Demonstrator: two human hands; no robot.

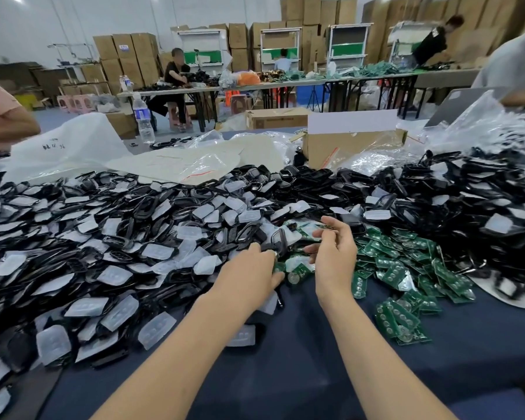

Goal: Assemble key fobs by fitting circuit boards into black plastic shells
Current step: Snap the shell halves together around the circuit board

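A worker's left hand (249, 269) curls its fingers (256, 248) round a black plastic shell (279, 241), an oval frame standing on edge at the fingertips. The right hand (335, 256) is raised just beside it, its fingers bent inward; whether they pinch anything cannot be told.

Beneath and to the right of the right fingers lies a heap of green circuit boards (400, 269), flat rectangles dotted with round silvery contacts. To the left of the left fingers, and beyond both hands, spreads a pile of glossy black shells (109, 237) mixed with milky, translucent rubber button pads (161, 251). All of it sits on a counter (285, 374) covered in dark blue cloth.

Farther beyond the fingers, a white plastic bag (61, 147) bears dark handwritten marks too faint to read. Clear bags (179, 166) with thin red lines lie beside a brown cardboard box (352, 145). A clear water bottle (143, 119) stands to the left of them, the writing on its blue label blurred.
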